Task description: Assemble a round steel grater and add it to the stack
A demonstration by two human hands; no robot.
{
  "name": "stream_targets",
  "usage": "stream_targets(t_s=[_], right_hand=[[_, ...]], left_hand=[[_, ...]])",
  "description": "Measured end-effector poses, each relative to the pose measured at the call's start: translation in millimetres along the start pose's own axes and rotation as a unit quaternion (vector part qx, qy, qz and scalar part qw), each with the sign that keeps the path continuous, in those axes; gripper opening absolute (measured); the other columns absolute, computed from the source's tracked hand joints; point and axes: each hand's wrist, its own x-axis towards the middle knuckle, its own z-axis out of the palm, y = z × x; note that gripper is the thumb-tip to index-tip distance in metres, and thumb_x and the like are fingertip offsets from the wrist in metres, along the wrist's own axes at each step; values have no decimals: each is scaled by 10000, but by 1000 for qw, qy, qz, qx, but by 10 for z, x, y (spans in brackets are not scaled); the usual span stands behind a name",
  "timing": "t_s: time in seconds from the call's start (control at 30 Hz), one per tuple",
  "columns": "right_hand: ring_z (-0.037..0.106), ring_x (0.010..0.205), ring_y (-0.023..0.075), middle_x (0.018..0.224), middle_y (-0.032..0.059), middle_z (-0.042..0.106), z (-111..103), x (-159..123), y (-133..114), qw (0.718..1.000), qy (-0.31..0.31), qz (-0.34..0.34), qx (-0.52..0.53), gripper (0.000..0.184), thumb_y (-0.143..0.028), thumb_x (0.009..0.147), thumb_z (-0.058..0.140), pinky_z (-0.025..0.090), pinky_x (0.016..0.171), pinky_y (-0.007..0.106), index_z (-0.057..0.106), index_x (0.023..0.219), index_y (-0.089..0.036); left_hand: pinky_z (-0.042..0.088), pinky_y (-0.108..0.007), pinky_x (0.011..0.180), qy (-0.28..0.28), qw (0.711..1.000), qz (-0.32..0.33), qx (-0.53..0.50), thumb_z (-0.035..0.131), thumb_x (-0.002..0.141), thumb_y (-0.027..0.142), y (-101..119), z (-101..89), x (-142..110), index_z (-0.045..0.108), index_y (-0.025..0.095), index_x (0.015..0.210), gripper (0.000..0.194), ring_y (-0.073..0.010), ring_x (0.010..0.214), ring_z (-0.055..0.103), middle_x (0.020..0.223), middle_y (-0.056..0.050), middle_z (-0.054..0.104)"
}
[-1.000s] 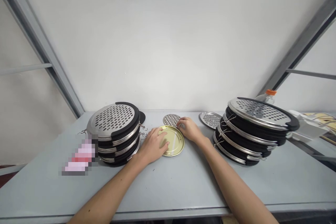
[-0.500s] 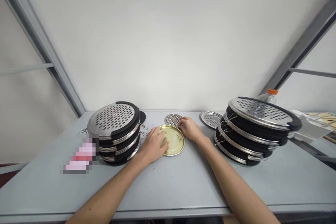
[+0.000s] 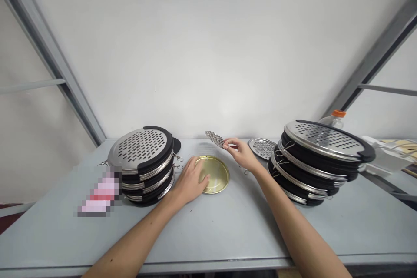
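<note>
My right hand (image 3: pixel 240 153) pinches the near edge of a round metal grater plate (image 3: pixel 214 138), which it holds tilted above the table. Under my left hand (image 3: pixel 193 179) is the left side of a shallow round gold-coloured lid (image 3: pixel 217 178) lying on the table. The left fingers are stretched out along its edge, with the thumb apart near its lower middle. To the right of my right hand lies another perforated metal grater plate (image 3: pixel 260 147), partly hidden by a stack. A small wire hook (image 3: pixel 245 171) shows on the table beside my right wrist.
Stacks of black-and-silver round graters stand on the left (image 3: pixel 143 150) and right (image 3: pixel 321 141). Behind the left one is a black disc (image 3: pixel 176 145). An orange-capped bottle (image 3: pixel 338 117) and a white box (image 3: pixel 386 156) are at the far right. A wall backs the grey table (image 3: pixel 211 234).
My right hand has lifted the small grater plate off the table and tilted it. My left hand stays on the gold lid. The wire hook near my right wrist is now visible.
</note>
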Motion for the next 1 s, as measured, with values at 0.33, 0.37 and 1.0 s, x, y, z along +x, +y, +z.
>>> stream_targets(t_s=[0.33, 0.37, 1.0], right_hand=[[548, 967, 189, 996, 51, 655, -76, -116, -225, 934, -181, 116, 284, 271, -437, 718, 720, 355, 929, 337, 672, 804, -184], [553, 931, 182, 960, 49, 658, -74, -119, -223, 928, -188, 118, 298, 269, -429, 715, 725, 363, 909, 331, 674, 812, -183], [554, 893, 163, 1052, 66, 626, -85, -158, -199, 910, -256, 138, 295, 235, -397, 757, 693, 407, 816, 304, 634, 809, -176]], left_hand=[[328, -501, 1062, 105, 990, -43, -82, 465, 912, 330, 51, -36, 36, -4, 209, 1472, 740, -307, 1360, 269, 1503, -168, 196], [334, -503, 1057, 108, 990, -45, -84, 454, 918, 328, 54, -45, 41, -3, 208, 1471, 727, -305, 1354, 282, 1499, -171, 205], [463, -361, 940, 166, 984, 32, -58, 430, 931, 182, 147, -191, 78, 485, 205, 1215, 290, -204, 1091, 546, 1149, -85, 574]])
